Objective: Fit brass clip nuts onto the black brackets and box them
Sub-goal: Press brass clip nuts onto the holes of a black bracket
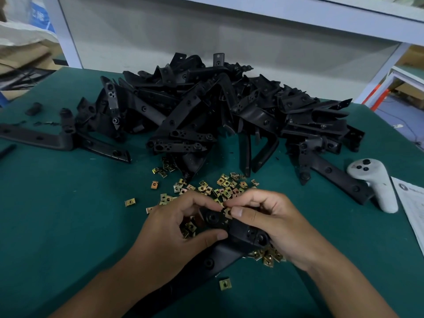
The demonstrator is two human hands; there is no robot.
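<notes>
Here the left hand [181, 228] grips a black bracket [238, 235] near the table's [68, 226] near edge, thumb curled under it, while the right hand [270, 221] holds its other end and pinches a brass clip nut [228, 212] against the bracket's top. Loose clip nuts [220, 184] lie scattered just beyond; a big pile of brackets [218, 106] sits farther back, a white controller [376, 182] at right
</notes>
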